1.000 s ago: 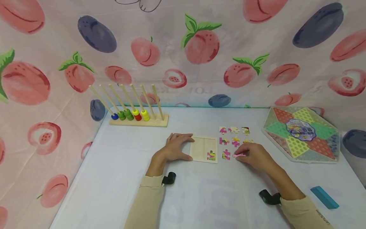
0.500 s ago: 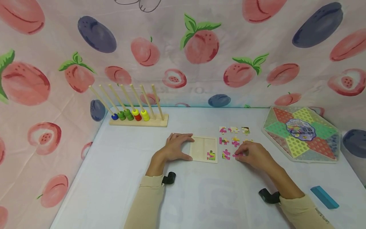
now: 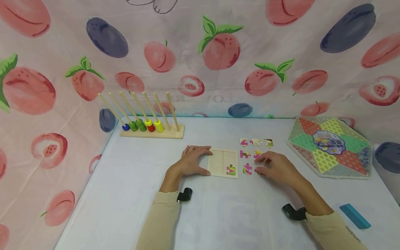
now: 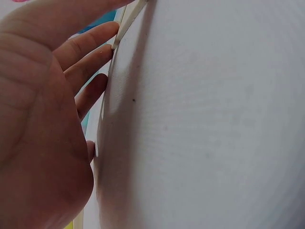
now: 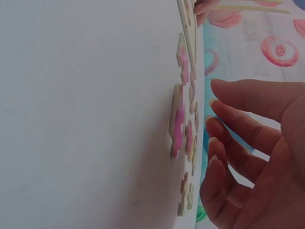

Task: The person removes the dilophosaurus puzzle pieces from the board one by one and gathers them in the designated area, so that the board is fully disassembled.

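Note:
My left hand holds the left side of a shallow wooden puzzle tray, thumb at its near corner and forefinger at its far one. In the left wrist view the fingers meet the tray's pale edge. One puzzle piece lies in the tray's near right corner. My right hand hovers over the loose pieces, thumb and fingers apart. Below it a pink puzzle piece lies on the table, mostly hidden in the head view. Left of that lies another pink piece.
Several more puzzle pieces lie in rows right of the tray. A peg abacus with coloured beads stands at the back left. The hexagonal board-game box is at the right, and a blue block lies near the right sleeve.
My right hand has let go of the pink puzzle piece, which was tilted and then lowered to the table. Its thumb and fingers have spread apart. The left hand and tray have stayed put.

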Motion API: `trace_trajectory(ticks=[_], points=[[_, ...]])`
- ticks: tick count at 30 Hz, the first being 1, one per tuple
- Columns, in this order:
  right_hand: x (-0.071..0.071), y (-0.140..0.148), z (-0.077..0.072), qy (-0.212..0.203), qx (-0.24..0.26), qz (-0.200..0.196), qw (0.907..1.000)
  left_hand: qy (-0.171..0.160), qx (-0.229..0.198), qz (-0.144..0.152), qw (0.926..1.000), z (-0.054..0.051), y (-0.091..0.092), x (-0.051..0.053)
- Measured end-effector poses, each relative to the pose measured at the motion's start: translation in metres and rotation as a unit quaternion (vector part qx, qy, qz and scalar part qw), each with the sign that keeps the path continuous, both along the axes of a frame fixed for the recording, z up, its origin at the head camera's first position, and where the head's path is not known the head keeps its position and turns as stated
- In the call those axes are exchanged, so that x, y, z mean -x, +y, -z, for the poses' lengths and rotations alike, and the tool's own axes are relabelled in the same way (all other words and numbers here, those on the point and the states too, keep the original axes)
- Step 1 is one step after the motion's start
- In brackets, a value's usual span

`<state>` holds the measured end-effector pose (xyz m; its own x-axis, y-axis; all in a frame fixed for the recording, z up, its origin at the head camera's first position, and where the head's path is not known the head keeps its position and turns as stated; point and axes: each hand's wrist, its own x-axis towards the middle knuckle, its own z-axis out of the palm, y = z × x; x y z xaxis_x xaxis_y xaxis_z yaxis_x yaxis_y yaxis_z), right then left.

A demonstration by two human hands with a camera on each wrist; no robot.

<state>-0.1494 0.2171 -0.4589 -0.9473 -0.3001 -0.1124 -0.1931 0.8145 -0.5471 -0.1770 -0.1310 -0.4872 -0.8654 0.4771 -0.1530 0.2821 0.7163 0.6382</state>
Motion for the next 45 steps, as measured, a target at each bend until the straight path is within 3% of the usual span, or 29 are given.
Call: trace_trajectory(ticks=[7, 14, 23, 29, 35, 45], points=[[0.005, -0.011, -0.005, 0.003, 0.011, -0.013, 0.9999, -0.004, -0.002, 0.001, 1.0000, -0.002, 0.000, 0.000], [0.013, -0.028, -0.006, 0.015, 0.051, -0.072, 0.9960, -0.005, -0.009, 0.003, 0.9999, -0.004, -0.001, -0.001], [0.013, -0.052, -0.006, 0.017, 0.061, -0.145, 0.9874, -0.006, -0.006, 0.004, 1.0000, -0.005, 0.000, -0.001], [0.008, -0.059, -0.003, -0.003, 0.074, -0.155, 0.9852, -0.001, -0.006, 0.002, 1.0000, -0.003, 0.000, -0.001], [0.008, -0.066, 0.001, 0.002, 0.045, -0.167, 0.9849, -0.001, -0.006, 0.002, 1.0000, -0.004, 0.000, -0.001], [0.007, -0.069, 0.003, -0.005, -0.001, -0.137, 0.9905, -0.002, -0.004, 0.000, 1.0000, -0.003, 0.000, -0.001]])
